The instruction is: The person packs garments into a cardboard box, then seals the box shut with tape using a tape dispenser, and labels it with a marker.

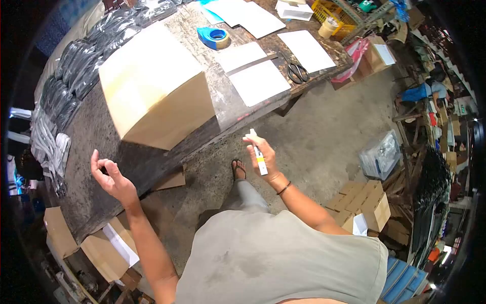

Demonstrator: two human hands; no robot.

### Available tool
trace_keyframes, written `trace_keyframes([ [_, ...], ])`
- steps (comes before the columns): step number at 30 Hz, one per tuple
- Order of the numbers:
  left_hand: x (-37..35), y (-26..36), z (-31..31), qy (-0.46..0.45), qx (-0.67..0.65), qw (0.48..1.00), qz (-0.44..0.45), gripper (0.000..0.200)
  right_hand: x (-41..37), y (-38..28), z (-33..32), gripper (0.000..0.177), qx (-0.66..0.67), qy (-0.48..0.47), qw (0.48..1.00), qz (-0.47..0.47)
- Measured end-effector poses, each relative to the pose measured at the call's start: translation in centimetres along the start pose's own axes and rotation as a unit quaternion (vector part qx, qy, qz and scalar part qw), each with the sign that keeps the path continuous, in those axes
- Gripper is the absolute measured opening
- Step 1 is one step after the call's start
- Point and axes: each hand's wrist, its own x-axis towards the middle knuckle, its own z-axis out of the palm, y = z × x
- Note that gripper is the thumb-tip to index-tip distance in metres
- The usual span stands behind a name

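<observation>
My right hand [264,158] holds a white marker pen [258,154] with a yellow band, raised over the concrete floor just off the table's edge. My left hand [110,177] hovers empty over the dark worktable [91,147], fingers loosely curled, thumb and forefinger near each other. A closed cardboard box [154,86] sits on the table between the two hands, closer to the left one. White paper sheets [258,81] lie beyond the box, with a metal ruler [251,64] across them.
A blue tape dispenser [214,37] and black scissors [297,72] lie among the sheets. Black bagged items [76,66] line the table's far side. Flattened cartons [104,248] lie under the table. More cartons [369,202] and a clear plastic bin [380,154] stand on the floor.
</observation>
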Motion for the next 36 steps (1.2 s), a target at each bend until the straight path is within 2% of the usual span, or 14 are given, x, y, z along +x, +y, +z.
trace_keyframes([
  [3,2.2,0.9,2.9,0.008,0.068,0.997,0.026,0.051,2.7,3.9,-3.2,0.020,-0.036,0.015,0.997,0.068],
  [5,3.0,0.2,3.3,-0.026,0.186,0.981,0.044,0.048,3.9,6.6,-4.9,0.021,-0.010,0.063,0.992,0.106],
  [7,2.6,-0.8,4.3,-0.050,0.201,0.976,0.063,0.049,4.8,8.3,-6.3,0.025,0.001,0.081,0.990,0.115],
  [9,1.6,-1.6,5.0,-0.012,0.032,0.999,-0.040,0.055,5.4,9.7,-6.8,0.028,0.015,0.088,0.989,0.120],
  [12,1.2,-1.6,5.3,0.005,0.054,0.997,-0.056,0.065,6.5,10.1,-6.7,0.027,0.025,0.078,0.988,0.127],
  [17,1.0,-3.6,4.4,-0.029,0.084,0.996,0.015,0.077,11.8,2.9,-1.2,0.023,0.134,0.025,0.986,0.096],
  [19,1.8,-4.7,3.9,-0.046,0.150,0.984,0.087,0.083,14.3,0.6,1.5,0.026,0.142,-0.023,0.990,0.005],
  [20,2.1,-4.6,4.2,-0.045,0.149,0.984,0.087,0.083,15.7,-0.1,3.6,0.029,0.185,-0.007,0.980,-0.071],
  [23,3.1,-3.8,5.4,-0.065,0.192,0.969,0.143,0.084,19.5,-3.0,8.8,0.032,0.243,0.062,0.961,-0.116],
  [29,9.4,-2.4,8.7,-0.072,0.109,0.974,0.185,0.074,26.1,-5.2,13.7,0.027,0.281,0.149,0.946,-0.054],
  [31,12.8,-4.8,9.6,-0.082,0.006,0.975,0.207,0.070,29.3,-5.4,14.7,0.027,0.305,0.165,0.933,-0.095],
  [33,15.4,-5.1,10.9,-0.042,-0.048,0.982,0.177,0.067,31.5,-3.0,15.9,0.028,0.101,0.134,0.979,-0.114],
  [35,17.6,-6.9,11.9,-0.032,-0.092,0.988,0.117,0.072,34.3,-3.5,16.5,0.037,-0.066,0.231,0.929,-0.282],
  [36,18.7,-6.9,12.3,-0.026,-0.092,0.990,0.101,0.069,35.2,-4.9,17.1,0.038,0.049,0.225,0.948,-0.219],
])
